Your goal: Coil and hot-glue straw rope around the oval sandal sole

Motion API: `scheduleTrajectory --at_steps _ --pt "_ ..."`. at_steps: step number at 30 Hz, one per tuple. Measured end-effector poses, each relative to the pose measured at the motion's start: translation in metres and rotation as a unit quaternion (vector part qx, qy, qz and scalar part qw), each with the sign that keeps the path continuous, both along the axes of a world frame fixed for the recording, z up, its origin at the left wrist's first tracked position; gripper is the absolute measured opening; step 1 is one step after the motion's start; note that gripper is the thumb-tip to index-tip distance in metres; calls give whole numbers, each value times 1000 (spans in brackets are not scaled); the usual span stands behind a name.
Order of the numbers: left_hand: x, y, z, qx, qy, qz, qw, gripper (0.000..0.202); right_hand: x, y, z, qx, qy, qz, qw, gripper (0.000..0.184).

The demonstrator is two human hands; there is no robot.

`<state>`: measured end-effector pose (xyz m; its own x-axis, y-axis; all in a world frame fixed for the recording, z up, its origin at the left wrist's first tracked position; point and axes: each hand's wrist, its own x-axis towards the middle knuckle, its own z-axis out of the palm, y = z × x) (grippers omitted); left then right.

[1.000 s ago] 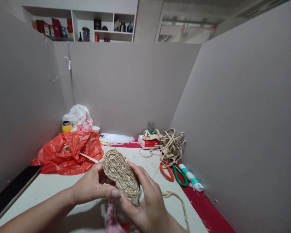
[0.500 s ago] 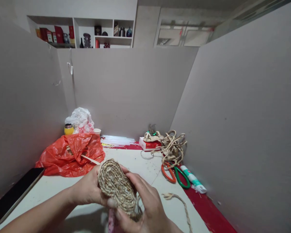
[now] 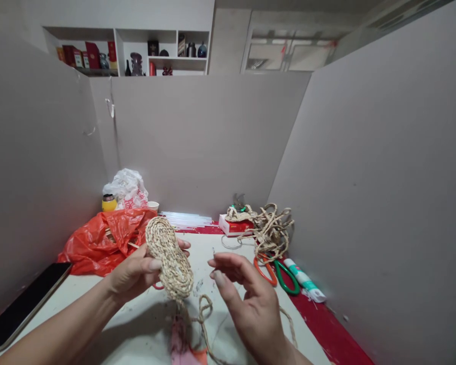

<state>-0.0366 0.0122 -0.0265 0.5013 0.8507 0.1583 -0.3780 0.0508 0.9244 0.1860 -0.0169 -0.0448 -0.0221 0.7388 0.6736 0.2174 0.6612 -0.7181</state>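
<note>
A coiled straw-rope sole [image 3: 169, 258], long and rounded at both ends, is tilted up above the table. My left hand [image 3: 137, 266] grips it from the left, thumb on the near face and fingers behind. From its lower end a loose length of braided straw cord [image 3: 204, 324] trails down to the table. To the right, my right hand [image 3: 247, 299] is apart from the sole, fingers curved and thumb separated, with nothing visible in it. Below the sole lies a pink object [image 3: 180, 339], partly out of frame, whose kind I cannot make out.
An orange-red plastic bag [image 3: 95, 243] and a phone [image 3: 26, 306] lie at left. Clear sticks [image 3: 186, 219] rest at the back. At right are a tangle of straw cord [image 3: 271, 230], orange and green scissor-like handles [image 3: 287, 278] and a green-white roll [image 3: 304, 280]. Grey partitions [image 3: 197, 137] enclose the table.
My right hand has let go of the sole and moved right. The left hand has raised the sole up and to the left, bringing the hanging cord into view.
</note>
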Motion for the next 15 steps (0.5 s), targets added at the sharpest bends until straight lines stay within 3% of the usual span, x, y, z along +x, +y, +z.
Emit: scheduleTrajectory --at_steps 2,7,10,15 --pt "0 1 -1 -17 -42 -31 998 52 -1 4 0 -47 31 5 998 10" --pt "-3 2 0 -34 -120 -76 989 47 -4 11 -1 -131 113 46 984 20" --pt "-7 3 3 -48 -142 -82 985 47 -2 15 -1 -153 160 71 973 21" --pt "-11 7 6 -39 -160 -91 982 49 7 21 5 -171 246 51 953 22"
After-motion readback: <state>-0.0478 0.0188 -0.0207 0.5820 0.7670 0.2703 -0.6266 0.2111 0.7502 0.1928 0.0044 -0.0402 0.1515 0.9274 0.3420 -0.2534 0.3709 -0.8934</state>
